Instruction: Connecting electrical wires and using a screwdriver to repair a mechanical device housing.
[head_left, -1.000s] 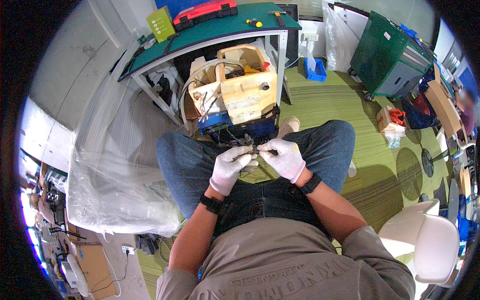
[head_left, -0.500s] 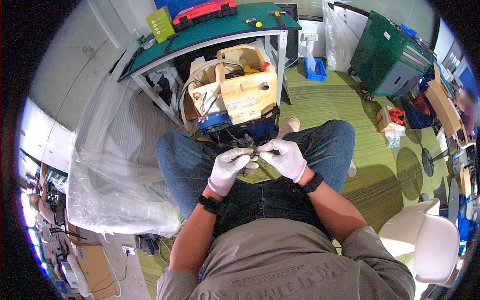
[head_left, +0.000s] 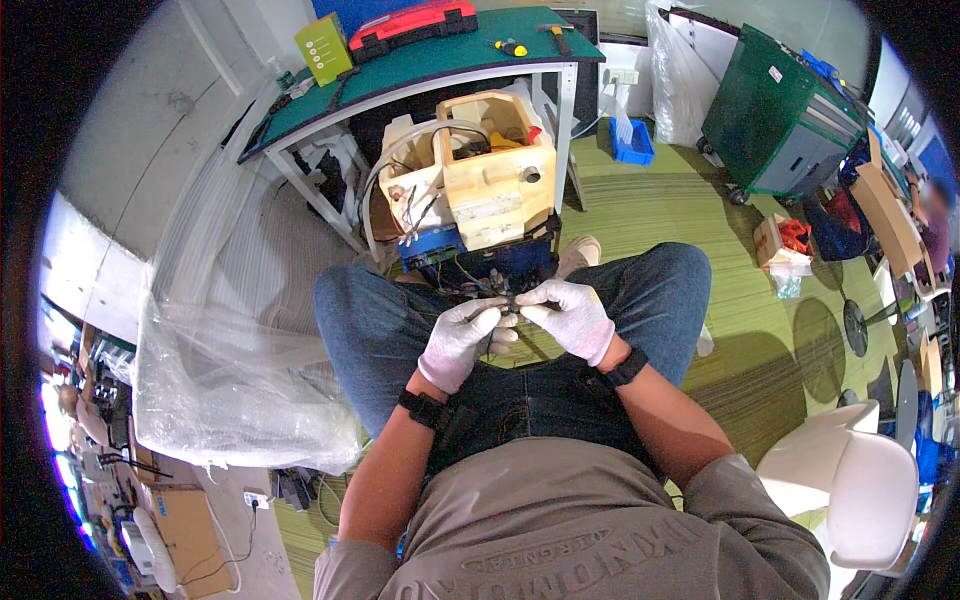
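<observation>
Between my knees, my left hand [head_left: 454,343] and my right hand [head_left: 572,318], both in white gloves, meet fingertip to fingertip. Both pinch a small dark piece [head_left: 513,306], perhaps a wire connector; its kind is too small to make out, and the fingers cover most of it. A thin dark strand hangs below the left fingers. Just beyond my hands, loose wires [head_left: 468,280] spill from the blue base [head_left: 436,247] of a machine. On that base rests a cream plastic housing [head_left: 497,212] with open compartments, a grey hose and more wires.
Behind the machine stands a green-topped workbench [head_left: 420,62] with a red toolbox [head_left: 415,28], a hammer [head_left: 556,40] and a green box [head_left: 324,50]. Bubble wrap [head_left: 240,400] lies left. To the right are a green tool cabinet [head_left: 775,115] and a white chair [head_left: 870,480].
The view has shifted very slightly. Both hands keep their pinch on the small dark piece in nearly the same place.
</observation>
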